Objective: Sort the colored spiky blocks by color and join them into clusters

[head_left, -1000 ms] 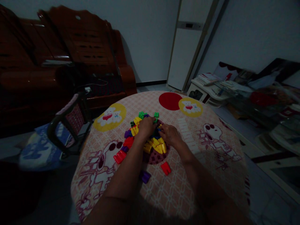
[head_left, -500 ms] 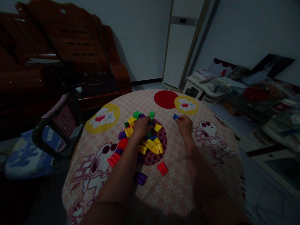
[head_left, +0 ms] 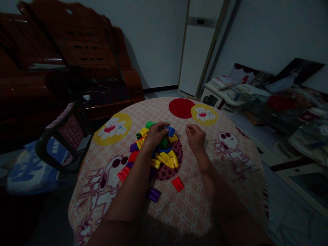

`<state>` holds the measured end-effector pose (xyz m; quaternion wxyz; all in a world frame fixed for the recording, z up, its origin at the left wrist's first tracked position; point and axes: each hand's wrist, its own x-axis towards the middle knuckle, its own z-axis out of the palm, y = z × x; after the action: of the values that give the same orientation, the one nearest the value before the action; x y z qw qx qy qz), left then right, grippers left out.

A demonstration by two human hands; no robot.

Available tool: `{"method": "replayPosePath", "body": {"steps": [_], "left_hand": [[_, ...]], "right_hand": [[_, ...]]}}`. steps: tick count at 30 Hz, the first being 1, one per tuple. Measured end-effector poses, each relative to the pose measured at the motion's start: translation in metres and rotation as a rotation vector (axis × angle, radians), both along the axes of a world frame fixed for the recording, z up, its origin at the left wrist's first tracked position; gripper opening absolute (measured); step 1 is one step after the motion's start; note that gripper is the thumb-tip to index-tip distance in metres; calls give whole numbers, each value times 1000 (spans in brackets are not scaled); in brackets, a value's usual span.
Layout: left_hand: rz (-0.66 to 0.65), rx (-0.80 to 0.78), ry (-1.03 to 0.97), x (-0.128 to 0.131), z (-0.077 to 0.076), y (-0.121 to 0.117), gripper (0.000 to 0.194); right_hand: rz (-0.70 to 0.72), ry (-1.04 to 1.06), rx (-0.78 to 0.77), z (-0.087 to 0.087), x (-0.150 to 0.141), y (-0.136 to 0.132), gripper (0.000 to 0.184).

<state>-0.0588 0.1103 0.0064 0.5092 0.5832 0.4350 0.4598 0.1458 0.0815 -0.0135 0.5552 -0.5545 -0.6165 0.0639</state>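
My left hand [head_left: 157, 132] is over the far part of a pile of plastic building blocks, its index finger and thumb apart. A blue block [head_left: 171, 131] lies right at its fingertips; whether they grip it I cannot tell. Green blocks [head_left: 150, 124] lie beyond that hand, yellow blocks [head_left: 167, 159] nearer me, and red blocks [head_left: 124, 174] by my left forearm. To the right of the pile, my right hand [head_left: 196, 137] is closed above the tablecloth, its fingers curled. What it holds, if anything, is hidden.
A single red block [head_left: 177, 183] and a purple block [head_left: 154, 194] lie at the near side of the round table with its patterned cloth [head_left: 189, 212]. A chair [head_left: 64, 136] stands at the left, a wooden sofa [head_left: 84, 51] behind it. A cluttered cabinet [head_left: 238, 99] is at the right.
My right hand has moved slightly left and turned; the blue block that showed at its fingertips is out of sight. My left hand has lifted its fingers, and a blue block shows beside them.
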Motion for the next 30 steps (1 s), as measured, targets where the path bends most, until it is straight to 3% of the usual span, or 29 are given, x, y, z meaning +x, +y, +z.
{"method": "replayPosePath", "body": {"steps": [4, 9, 14, 19, 23, 30], "left_hand": [[-2, -117, -151, 4, 3, -5, 42], [-2, -185, -128, 5, 4, -6, 39], [-25, -217, -112, 6, 7, -6, 36], [130, -77, -113, -5, 8, -1, 30], [216, -30, -120, -15, 5, 2, 26], [246, -13, -128, -21, 4, 3, 29]], "right_hand": [[301, -116, 38, -3, -26, -6, 31], [355, -207, 119, -10, -34, -8, 33], [183, -92, 46, -5, -20, -4, 23], [-174, 148, -66, -1, 27, 7, 23], [-382, 138, -149, -4, 58, 11, 15], [-422, -23, -307, -19, 64, 20, 14]]}}
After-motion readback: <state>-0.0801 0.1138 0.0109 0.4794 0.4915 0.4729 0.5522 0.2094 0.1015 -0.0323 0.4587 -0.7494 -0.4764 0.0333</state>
